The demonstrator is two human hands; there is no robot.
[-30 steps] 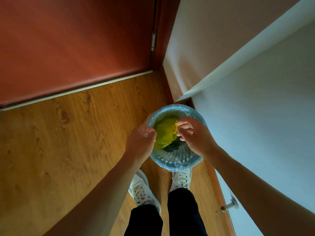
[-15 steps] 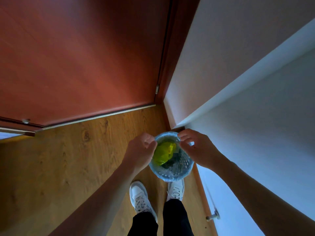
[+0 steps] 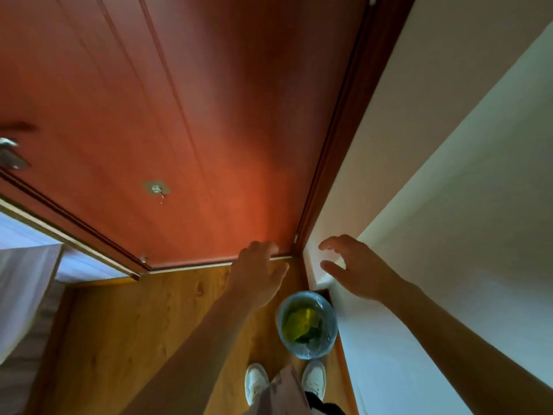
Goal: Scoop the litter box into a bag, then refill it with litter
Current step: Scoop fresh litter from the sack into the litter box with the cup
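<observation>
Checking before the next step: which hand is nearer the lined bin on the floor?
Left, narrowly. The left hand hangs open up and left of the bin; the right hand is open above and to its right. Neither touches it.

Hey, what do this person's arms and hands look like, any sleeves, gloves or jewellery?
Both forearms are bare, with no sleeves in view. The left hand and right hand wear no gloves, and no rings, watch or bracelets show.

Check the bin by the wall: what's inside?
The bin has a clear liner over its rim and holds a yellow-green bag with something dark beside it. What lies beneath the bag is covered.
</observation>
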